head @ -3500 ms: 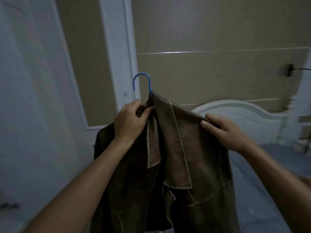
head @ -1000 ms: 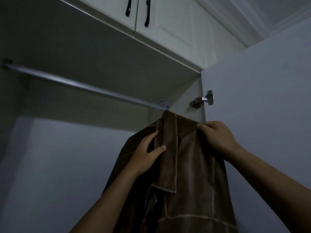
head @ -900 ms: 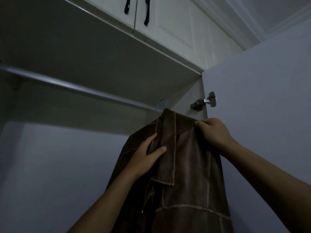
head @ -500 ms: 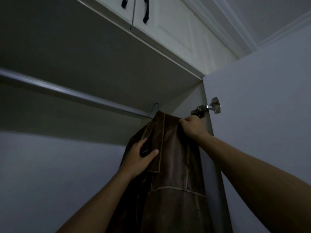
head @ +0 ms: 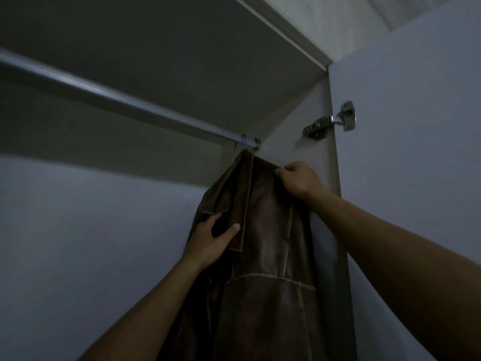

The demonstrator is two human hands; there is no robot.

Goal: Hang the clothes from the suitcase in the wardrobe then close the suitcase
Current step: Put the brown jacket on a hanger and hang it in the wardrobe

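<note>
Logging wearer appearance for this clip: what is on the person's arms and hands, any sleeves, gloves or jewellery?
The left forearm and right forearm are bare to the frame edge, no sleeves. The left hand and right hand wear no gloves; no watch, ring or bracelet shows in the dim light.

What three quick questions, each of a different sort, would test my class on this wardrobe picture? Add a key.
1. True or false: the brown jacket is at the right end of the rail.
2. Fill in the gap: the hanger hook is coloured ____.
3. Pick one: what do the fingers of the right hand grip? A the rail; B the jacket's shoulder; C the hanger hook.

Key: 1 true; 2 blue; 3 B.
</note>
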